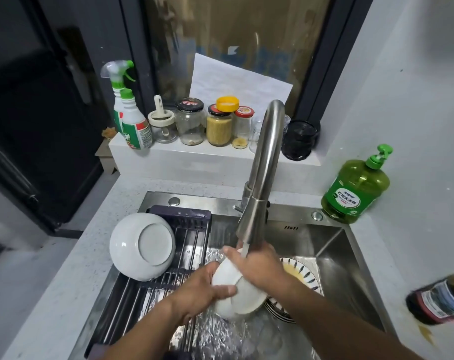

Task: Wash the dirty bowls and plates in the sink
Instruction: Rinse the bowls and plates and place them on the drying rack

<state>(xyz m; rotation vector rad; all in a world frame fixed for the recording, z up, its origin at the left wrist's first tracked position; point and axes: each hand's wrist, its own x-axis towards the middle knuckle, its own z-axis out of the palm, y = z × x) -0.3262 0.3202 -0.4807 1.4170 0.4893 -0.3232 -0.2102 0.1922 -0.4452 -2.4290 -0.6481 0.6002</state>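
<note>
One white bowl (142,246) was racked upside down, a second bowl (236,289) was gripped by left hand (200,289) fingers and rubbed by right hand (259,266) under water; patterned plates (302,275) remained unwashed.

Both bare forearms reach forward from the lower edge and meet over the middle. The left hand (197,289) grips a white bowl (236,294) from the left, thumb laid across its outer wall (the other fingers are hidden behind it). The right hand (257,266) lies palm-down over the bowl's top, fingers extended toward the left, wrist bent slightly.
</note>
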